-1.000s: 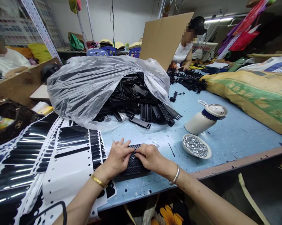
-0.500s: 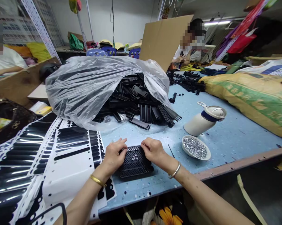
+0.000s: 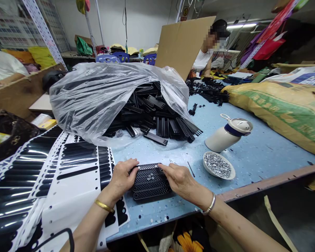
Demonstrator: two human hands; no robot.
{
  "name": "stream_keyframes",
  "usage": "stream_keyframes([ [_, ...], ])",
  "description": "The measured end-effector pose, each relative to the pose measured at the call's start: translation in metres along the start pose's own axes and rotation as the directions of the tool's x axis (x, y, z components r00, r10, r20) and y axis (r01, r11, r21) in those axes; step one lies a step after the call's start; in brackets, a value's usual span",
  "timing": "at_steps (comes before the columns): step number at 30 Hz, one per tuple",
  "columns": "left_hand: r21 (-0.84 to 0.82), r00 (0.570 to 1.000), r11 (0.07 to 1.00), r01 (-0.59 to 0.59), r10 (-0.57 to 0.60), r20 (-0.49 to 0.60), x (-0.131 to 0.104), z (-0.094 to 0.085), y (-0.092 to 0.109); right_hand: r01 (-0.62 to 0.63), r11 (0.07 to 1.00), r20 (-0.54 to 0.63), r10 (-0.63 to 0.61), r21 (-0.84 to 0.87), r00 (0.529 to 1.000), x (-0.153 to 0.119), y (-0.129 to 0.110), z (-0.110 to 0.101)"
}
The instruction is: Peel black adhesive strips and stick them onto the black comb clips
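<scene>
Several black perforated plastic strips (image 3: pixel 153 185) lie side by side in a block on the blue table, with a few small metal nuts (image 3: pixel 150 177) loose on top. Single nuts show near both ends of the farthest strip. My left hand (image 3: pixel 122 176) is closed around the block's left end, thumb against its edge. At the right end, my right hand (image 3: pixel 182 178) grips the strips' side, its index finger stretched to the far right corner; its thumb is hidden. A white dish of metal nuts (image 3: pixel 218 165) stands right of my right hand.
A clear plastic bag (image 3: pixel 94 94) spills black plastic strips behind my hands. Sheets with black stickers (image 3: pixel 76 189) cover the left side. A white bottle (image 3: pixel 224 136) stands behind the dish. A tan sack (image 3: pixel 280 108) lies at right; a person (image 3: pixel 204 61) sits across the table.
My right hand has gone from a pinch at the block's far right corner to lying along its right end, index finger extended. My left hand has shifted slightly left and down.
</scene>
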State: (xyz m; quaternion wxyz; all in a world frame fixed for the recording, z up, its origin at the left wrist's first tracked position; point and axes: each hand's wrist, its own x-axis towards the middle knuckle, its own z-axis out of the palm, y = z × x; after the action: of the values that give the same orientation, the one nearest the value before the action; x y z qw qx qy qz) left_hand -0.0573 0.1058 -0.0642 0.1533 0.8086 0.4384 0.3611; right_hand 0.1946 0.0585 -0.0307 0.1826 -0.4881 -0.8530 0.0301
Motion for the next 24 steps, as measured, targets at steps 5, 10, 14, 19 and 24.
stream_keyframes([
  [5, 0.072, 0.986, 0.984, -0.163, 0.165, -0.022, -0.001, -0.012, 0.005, 0.053, 0.992, 0.14, -0.037, -0.111, 0.99, -0.004, -0.007, -0.002],
  [10, 0.157, 0.97, 0.957, -0.244, 0.241, 0.042, -0.004, -0.013, 0.012, 0.074, 0.978, 0.208, -0.032, -0.196, 0.978, 0.003, -0.01, -0.005],
  [14, 0.182, 0.969, 0.952, -0.247, 0.237, 0.075, -0.006, -0.011, 0.014, 0.111, 0.958, 0.211, -0.054, -0.264, 0.976, 0.003, -0.01, -0.006],
  [19, 0.141, 0.973, 0.964, -0.226, 0.216, 0.082, -0.007, -0.011, 0.012, 0.069, 0.953, 0.189, -0.013, -0.295, 0.982, -0.001, 0.0, -0.005],
  [24, 0.117, 0.973, 0.967, -0.225, 0.216, 0.084, -0.006, -0.012, 0.012, 0.057, 0.958, 0.185, -0.005, -0.281, 0.983, -0.004, 0.005, -0.001],
])
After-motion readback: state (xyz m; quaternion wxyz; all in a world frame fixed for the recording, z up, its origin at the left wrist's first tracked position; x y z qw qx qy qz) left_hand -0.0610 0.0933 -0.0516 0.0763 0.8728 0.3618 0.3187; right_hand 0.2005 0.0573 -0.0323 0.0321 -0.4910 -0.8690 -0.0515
